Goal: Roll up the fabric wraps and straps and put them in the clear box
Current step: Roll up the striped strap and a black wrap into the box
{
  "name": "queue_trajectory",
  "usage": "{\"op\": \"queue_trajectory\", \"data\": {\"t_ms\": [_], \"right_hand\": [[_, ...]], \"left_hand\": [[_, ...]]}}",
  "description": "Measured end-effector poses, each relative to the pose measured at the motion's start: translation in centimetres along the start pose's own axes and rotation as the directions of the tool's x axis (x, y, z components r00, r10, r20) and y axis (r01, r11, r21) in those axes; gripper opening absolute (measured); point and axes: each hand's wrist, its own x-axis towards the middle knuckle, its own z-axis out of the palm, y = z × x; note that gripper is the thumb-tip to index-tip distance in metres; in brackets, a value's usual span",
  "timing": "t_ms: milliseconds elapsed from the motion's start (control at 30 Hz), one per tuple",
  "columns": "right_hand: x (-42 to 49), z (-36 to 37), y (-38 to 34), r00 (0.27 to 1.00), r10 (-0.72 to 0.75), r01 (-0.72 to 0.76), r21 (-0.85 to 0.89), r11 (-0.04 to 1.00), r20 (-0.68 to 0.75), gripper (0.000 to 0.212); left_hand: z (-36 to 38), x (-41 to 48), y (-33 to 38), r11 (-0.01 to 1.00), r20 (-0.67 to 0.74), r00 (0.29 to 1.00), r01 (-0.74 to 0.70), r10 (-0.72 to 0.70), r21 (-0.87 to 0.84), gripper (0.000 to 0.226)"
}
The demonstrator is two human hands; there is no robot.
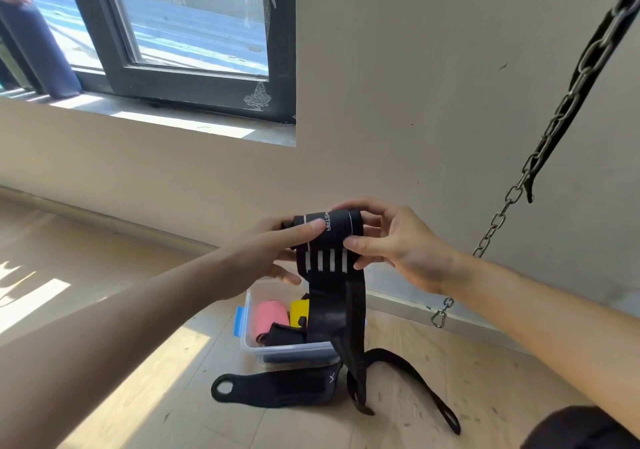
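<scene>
L hand fingers curled on black wrap roll, R hand thumb + fingertips pinching other end, tail hanging over clear box on floor

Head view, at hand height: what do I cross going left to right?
In order: left hand → black wrap, partly rolled and held by both hands, tail hanging down → right hand → metal chain hanging in front of the wall.
</scene>
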Motion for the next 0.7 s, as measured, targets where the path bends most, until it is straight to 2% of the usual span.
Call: {"op": "queue_trajectory", "data": {"t_ms": [200,400,700], "right_hand": [[0.2,-0.1,-0.3,0.999,0.034,-0.034,-0.003,0.999,-0.003,0.05],[0.1,-0.1,-0.5,0.977,0.181,-0.189,0.073,0.979,0.11,0.043],[0.1,0.5,-0.7,0.991,0.126,-0.131,0.215,0.968,0.037,0.05]], "left_hand": [[0.1,-0.1,0.3,0.993,-0.077,0.991,-0.11,0.112,0.031,0.044],[0.2,-0.2,0.7,0.966,-0.147,0.964,-0.236,0.22,-0.103,0.043],[0.2,-0.1,0.1,0.958,-0.152,0.948,-0.286,0.281,-0.015,0.052]]}}
